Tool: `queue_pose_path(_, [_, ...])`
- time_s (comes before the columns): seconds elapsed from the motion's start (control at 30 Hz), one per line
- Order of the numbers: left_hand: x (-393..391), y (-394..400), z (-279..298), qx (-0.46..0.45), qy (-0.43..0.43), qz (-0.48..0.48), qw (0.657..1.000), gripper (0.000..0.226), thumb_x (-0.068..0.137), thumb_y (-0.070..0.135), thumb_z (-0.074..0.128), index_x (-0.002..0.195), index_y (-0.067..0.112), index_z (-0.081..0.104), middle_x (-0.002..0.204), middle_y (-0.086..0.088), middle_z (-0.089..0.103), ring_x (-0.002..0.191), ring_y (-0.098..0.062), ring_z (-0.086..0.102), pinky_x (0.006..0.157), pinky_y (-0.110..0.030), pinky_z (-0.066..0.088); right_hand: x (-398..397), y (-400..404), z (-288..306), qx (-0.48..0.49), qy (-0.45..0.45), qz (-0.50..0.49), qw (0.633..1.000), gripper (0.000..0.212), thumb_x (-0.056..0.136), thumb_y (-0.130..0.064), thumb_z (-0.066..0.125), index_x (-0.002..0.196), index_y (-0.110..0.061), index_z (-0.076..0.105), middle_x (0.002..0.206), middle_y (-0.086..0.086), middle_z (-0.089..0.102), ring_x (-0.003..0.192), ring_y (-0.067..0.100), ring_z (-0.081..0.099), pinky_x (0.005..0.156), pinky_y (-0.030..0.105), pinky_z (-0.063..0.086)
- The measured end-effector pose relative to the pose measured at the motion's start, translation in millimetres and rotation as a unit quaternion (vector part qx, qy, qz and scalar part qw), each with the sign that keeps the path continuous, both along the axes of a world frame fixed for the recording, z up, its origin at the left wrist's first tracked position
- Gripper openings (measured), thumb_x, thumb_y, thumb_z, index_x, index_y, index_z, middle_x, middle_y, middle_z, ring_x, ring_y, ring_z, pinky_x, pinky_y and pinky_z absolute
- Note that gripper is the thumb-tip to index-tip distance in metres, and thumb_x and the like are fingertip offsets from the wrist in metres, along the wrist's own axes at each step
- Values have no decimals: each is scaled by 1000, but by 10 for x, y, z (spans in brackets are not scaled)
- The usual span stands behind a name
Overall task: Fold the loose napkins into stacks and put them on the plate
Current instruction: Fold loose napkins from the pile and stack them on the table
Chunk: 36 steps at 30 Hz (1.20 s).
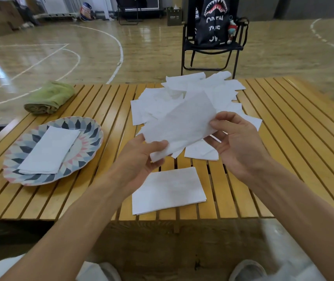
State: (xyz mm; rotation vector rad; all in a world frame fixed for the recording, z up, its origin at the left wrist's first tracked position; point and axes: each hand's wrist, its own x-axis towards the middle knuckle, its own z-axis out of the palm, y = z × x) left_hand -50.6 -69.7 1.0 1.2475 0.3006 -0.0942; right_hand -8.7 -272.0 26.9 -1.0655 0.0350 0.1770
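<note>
On the far left of the slatted yellow wooden desk lies a rolled green cloth. Nearer sits the round plate with a blue, pink and grey petal pattern, carrying a folded white napkin stack laid diagonally across its middle.

The left hand pinches the lower left corner of a loose white paper napkin, thumb on top and fingers curled beneath. This sheet is held above the desk, slightly crumpled and sagging between the grips. It looks very light, soft and limp, easily torn or creased, so it is best taken at opposite corners or edges and pulled gently taut before folding.

Below it, near the front edge, rests a flat folded white napkin pile, its layered edges roughly aligned; this should lift as one if gripped along a side with fingers beneath.

Behind the held sheet spreads the heap of loose white napkins, overlapping at all angles, some curled.

The right hand pinches the held napkin's right edge between thumb and fingertips.
</note>
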Motion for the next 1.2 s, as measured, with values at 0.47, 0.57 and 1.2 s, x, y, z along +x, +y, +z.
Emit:
queue_pose_path(0.47, [-395, 326, 22, 422, 43, -90, 901, 14, 100, 28, 54, 91, 30, 65, 78, 11, 72, 68, -1, 68, 55, -12, 45, -126, -6, -200, -538, 7, 169, 826, 24, 90, -18, 66, 101, 3, 69, 84, 10, 69, 66, 15, 59, 59, 28, 43])
queue_pose_path(0.57, [-401, 388, -15, 477, 81, -125, 866, 10, 99, 28, 56, 98, 26, 65, 93, 7, 70, 79, -9, 68, 61, -14, 47, -158, 42, -198, -567, 25, 226, 792, 17, 95, -15, 62, 101, 0, 69, 81, 5, 72, 57, 12, 70, 48, 19, 41])
queue_pose_path(1.2, [-337, 384, -277, 672, 74, -138, 724, 18, 91, 39, 64, 101, 25, 57, 85, 10, 59, 78, -8, 58, 70, -30, 56, -126, 141, -457, -682, -20, 231, 694, 13, 90, -20, 66, 97, -10, 61, 76, 8, 72, 51, 18, 70, 59, 30, 60])
